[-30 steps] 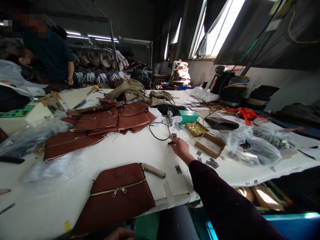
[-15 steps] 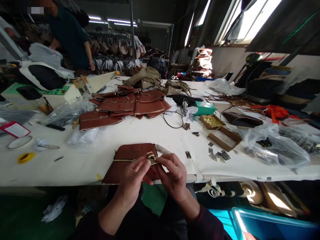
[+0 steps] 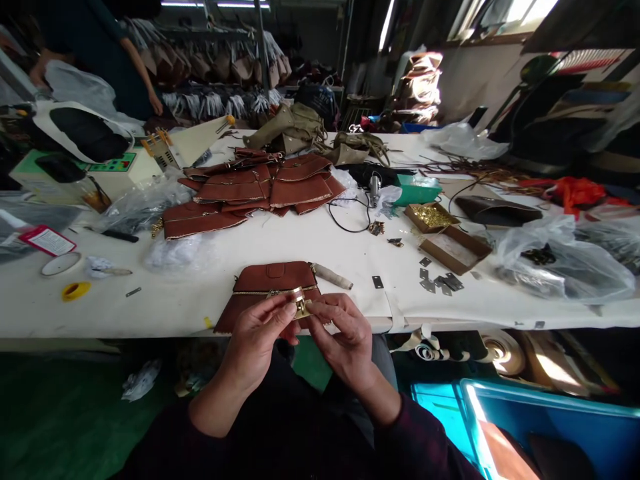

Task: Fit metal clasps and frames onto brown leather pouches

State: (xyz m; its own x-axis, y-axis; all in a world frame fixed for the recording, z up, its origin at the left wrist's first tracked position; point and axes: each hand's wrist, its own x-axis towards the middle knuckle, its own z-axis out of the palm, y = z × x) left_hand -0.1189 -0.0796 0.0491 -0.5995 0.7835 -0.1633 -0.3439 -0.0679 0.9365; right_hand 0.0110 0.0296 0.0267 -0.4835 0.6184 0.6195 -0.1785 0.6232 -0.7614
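A small gold-coloured metal bag clasp [image 3: 300, 304] is pinched between the fingertips of both hands, just above the table's front edge. My left hand [image 3: 256, 337] is closed on its left side, and my right hand [image 3: 346, 333] grips it from the right. Behind the hands lies a brown leather bag piece [image 3: 274, 273] with a gold zip across it; my hands cover its lower right part. A wrapped grey rod [image 3: 333, 276] rests at that piece's right edge.
Brown bag pieces [image 3: 250, 190] are piled further back. To the right lie metal plates [image 3: 443, 283], a box of gold fittings [image 3: 431, 218] and an open cardboard box [image 3: 457, 248]. Yellow tape [image 3: 76, 291] is at left. A co-worker [image 3: 100, 60] stands beyond the table.
My view has tipped downward, so the table appears higher in the picture. Both hands still hold the clasp, which is now turned to a different angle.
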